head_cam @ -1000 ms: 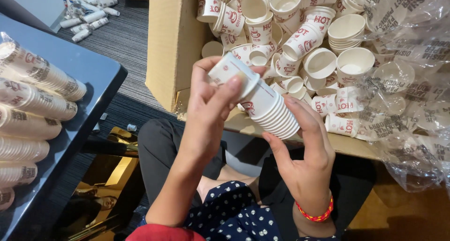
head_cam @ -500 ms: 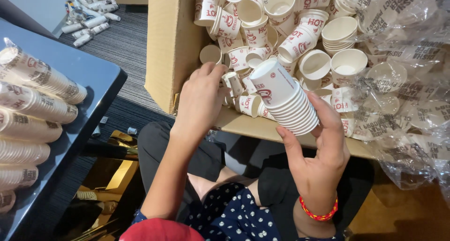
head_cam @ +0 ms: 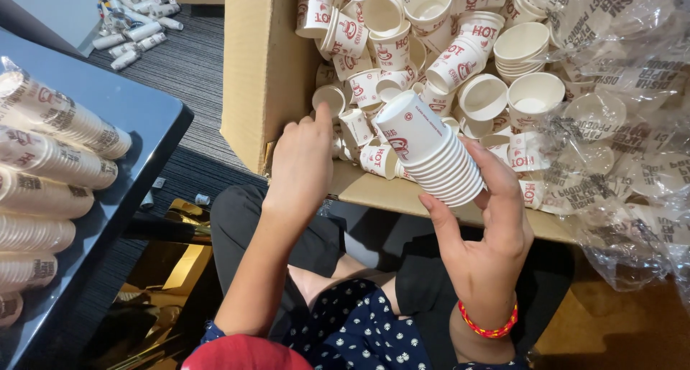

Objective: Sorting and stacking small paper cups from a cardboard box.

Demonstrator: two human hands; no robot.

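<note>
Left hand (head_cam: 302, 165) fingertips hidden among loose cups (head_cam: 356, 129)

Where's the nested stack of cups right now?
Head view, right of centre: the stack of paper cups lies tilted in the right hand, over the cardboard box's near edge, beside the left hand.

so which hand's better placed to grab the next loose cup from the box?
Left. The left hand is empty, fingers reaching into the cardboard box beside the loose cups. The right hand is occupied, its grip around the nested cup stack.
</note>
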